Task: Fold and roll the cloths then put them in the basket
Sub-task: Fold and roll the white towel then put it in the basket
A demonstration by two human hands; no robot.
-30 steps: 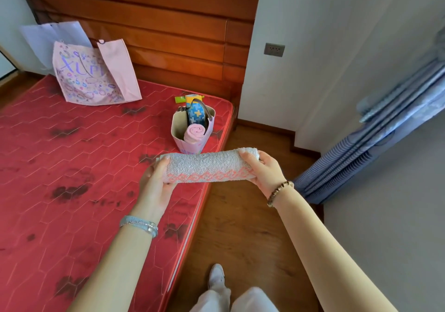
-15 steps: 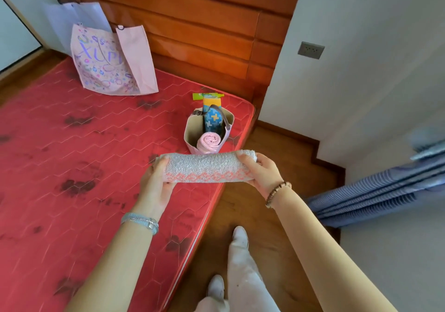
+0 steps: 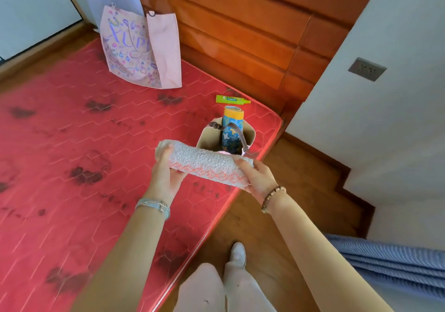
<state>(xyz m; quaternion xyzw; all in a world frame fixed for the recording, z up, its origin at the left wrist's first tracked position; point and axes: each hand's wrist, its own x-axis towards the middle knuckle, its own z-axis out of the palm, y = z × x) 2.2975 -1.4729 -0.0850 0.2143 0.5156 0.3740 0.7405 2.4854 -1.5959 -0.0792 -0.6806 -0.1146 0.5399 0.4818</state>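
Observation:
A rolled grey-white towel [image 3: 204, 161] with a pink patterned border hangs level in the air, just in front of the basket. My left hand [image 3: 166, 175] grips its left end and my right hand [image 3: 258, 178] grips its right end. The small beige basket [image 3: 204, 138] with a brown strap handle stands near the mattress's right edge. Inside it a blue-and-yellow patterned roll [image 3: 231, 131] stands upright, and a sliver of a pink roll [image 3: 224, 152] peeks out behind the towel.
The red quilted mattress [image 3: 84, 155] lies under my arms, its right edge running diagonally to a wooden floor [image 3: 289, 191]. A pink tote bag [image 3: 139, 49] leans on the wooden headboard [image 3: 240, 35]. A green tube [image 3: 231, 100] lies behind the basket. Blue striped fabric [image 3: 397, 263] sits lower right.
The towel and both hands have moved closer to the basket and now cover its front and most of the pink roll. The view has tilted down and the towel now slants.

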